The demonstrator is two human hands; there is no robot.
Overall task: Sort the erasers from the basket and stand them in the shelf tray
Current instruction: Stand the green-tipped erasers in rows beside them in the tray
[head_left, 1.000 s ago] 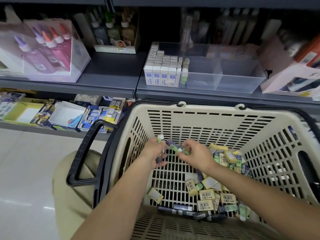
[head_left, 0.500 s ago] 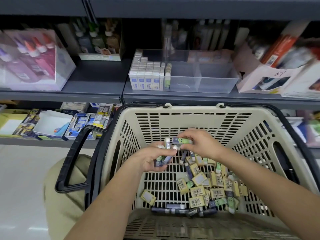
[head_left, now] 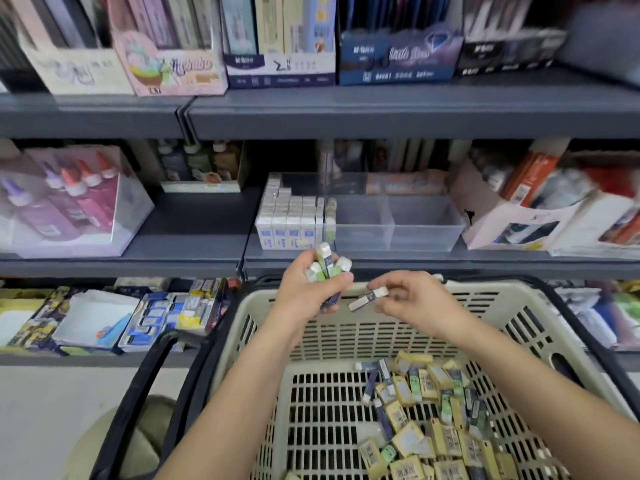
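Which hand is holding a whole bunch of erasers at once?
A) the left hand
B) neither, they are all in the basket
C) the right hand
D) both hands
A: the left hand grips a bundle of erasers, while the right hand pinches only a single eraser above the basket.
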